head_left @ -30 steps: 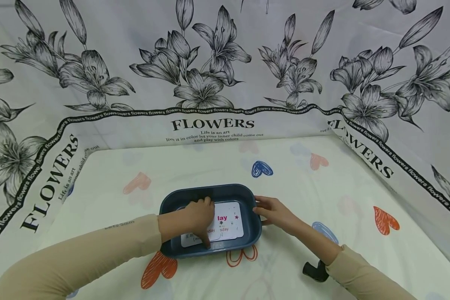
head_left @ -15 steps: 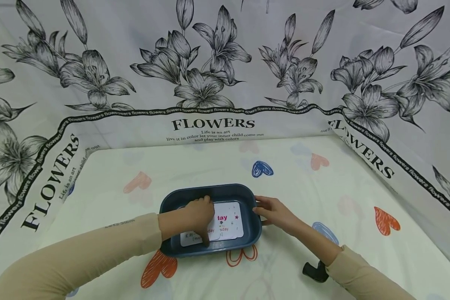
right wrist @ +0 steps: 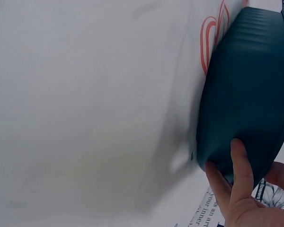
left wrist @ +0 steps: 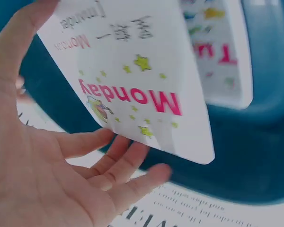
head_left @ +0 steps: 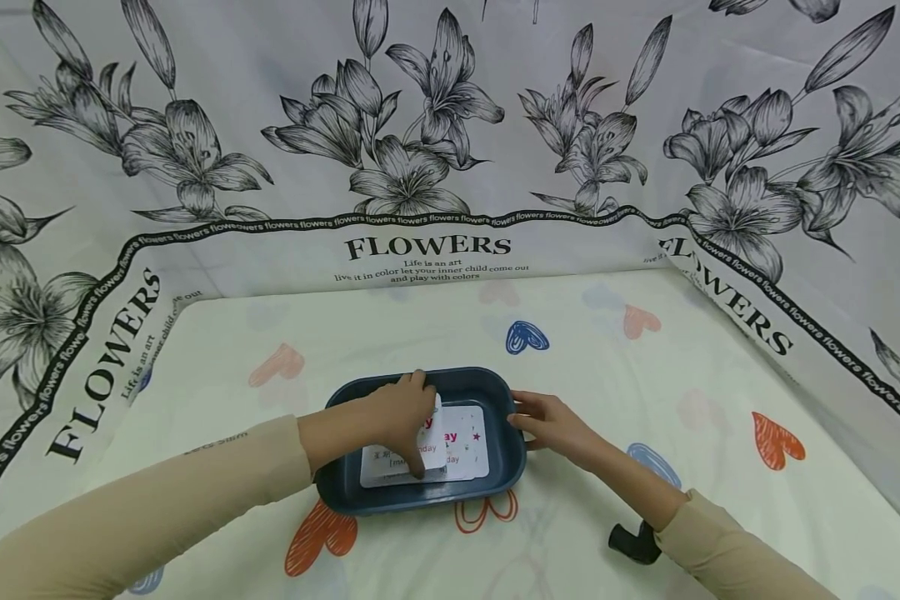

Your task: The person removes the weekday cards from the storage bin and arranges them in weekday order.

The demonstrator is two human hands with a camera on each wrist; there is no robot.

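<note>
My left hand (head_left: 405,417) is over the blue oval tub (head_left: 504,475), holding a white word card (left wrist: 146,127) by its edges, thumb on one side and fingertips on the other. "Monday" in pink letters, small stars and Chinese characters are printed on this card, which is tilted up. Beneath it on the tub floor lie more cards (head_left: 468,442); one shows "Tu" in the left wrist view. At the tub's right end rests my right hand (head_left: 551,425). Its extended fingers (right wrist: 241,163) touch the outer wall, spread around the rounded end.
The table cover (head_left: 600,375) is pale with red and blue hearts. A black curved object (head_left: 633,546) lies by the right sleeve, partly hidden under it. White cloth (head_left: 435,125) with black lilies and the word "FLOWERS" hangs behind and along both sides.
The left hand has lifted the Monday card, tilting it up off the other cards and uncovering part of them. The right hand stays at the tub's end.
</note>
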